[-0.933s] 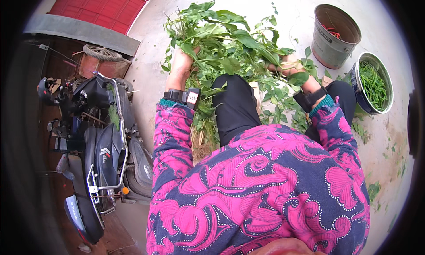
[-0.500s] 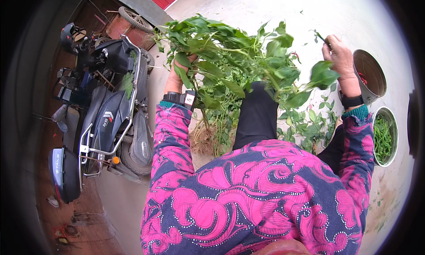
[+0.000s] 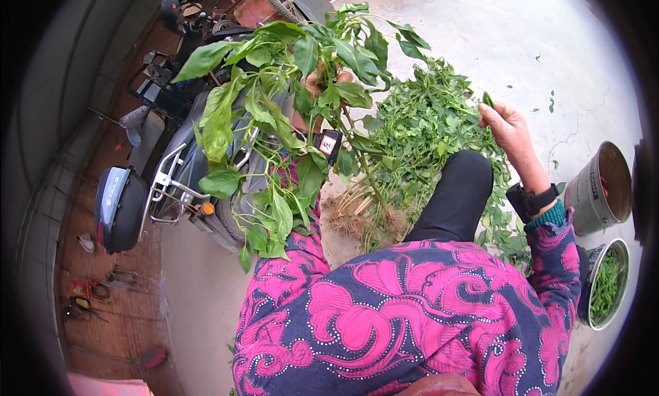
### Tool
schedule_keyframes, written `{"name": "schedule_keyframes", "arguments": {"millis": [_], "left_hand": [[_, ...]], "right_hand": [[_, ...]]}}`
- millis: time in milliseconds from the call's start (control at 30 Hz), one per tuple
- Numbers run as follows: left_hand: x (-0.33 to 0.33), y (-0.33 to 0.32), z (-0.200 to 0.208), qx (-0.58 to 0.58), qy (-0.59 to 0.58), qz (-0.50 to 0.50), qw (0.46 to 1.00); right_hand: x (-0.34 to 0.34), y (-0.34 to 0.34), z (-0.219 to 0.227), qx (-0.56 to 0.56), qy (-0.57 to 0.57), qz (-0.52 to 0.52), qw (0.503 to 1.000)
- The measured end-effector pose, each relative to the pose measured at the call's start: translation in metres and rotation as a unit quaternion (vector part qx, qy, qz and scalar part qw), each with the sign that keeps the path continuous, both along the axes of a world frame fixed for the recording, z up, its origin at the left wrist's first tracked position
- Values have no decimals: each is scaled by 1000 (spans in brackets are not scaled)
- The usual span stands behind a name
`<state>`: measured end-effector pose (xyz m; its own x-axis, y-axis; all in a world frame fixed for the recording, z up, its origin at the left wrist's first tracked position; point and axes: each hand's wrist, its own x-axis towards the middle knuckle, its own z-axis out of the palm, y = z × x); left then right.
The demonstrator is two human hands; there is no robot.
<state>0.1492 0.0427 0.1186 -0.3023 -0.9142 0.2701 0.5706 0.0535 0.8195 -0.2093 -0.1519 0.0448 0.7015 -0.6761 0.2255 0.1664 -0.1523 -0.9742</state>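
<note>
My left hand is raised among the leaves and closed round the stem of a leafy pepper plant. Leaves partly cover its fingers, and the branches droop over my left forearm. My right hand is apart from the plant, off to the right, with thumb and fingers pinched on a small green chili pepper. Beneath both hands a heap of pulled pepper plants lies on the floor, beyond my knee. Brown roots show at its near left end.
A metal bucket with something red inside stands at the right. Nearer me is a pail holding slim green peppers. A parked scooter with a rear box takes up the left side. Loose leaves dot the pale floor.
The plant in my left hand has swung left and toward me, uncovering more of the heap. My right hand has moved slightly nearer, still pinching the green pepper. The view has shifted too.
</note>
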Motion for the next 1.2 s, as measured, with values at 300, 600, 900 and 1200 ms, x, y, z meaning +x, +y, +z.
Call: {"name": "schedule_keyframes", "arguments": {"millis": [300, 600, 900, 1200], "left_hand": [[-64, -25, -25, 4, -182, 279, 943], [-80, -39, -38, 77, -78, 201, 973], [-84, -50, -70, 2, -66, 124, 990], [-62, -37, -92, 57, -304, 261, 914]], "right_hand": [[95, 52, 41, -241, -13, 10, 970], [85, 58, 19, -281, 32, -72, 957], [100, 58, 13, -199, -7, 31, 980], [64, 57, 8, -408, 75, -8, 910]]}}
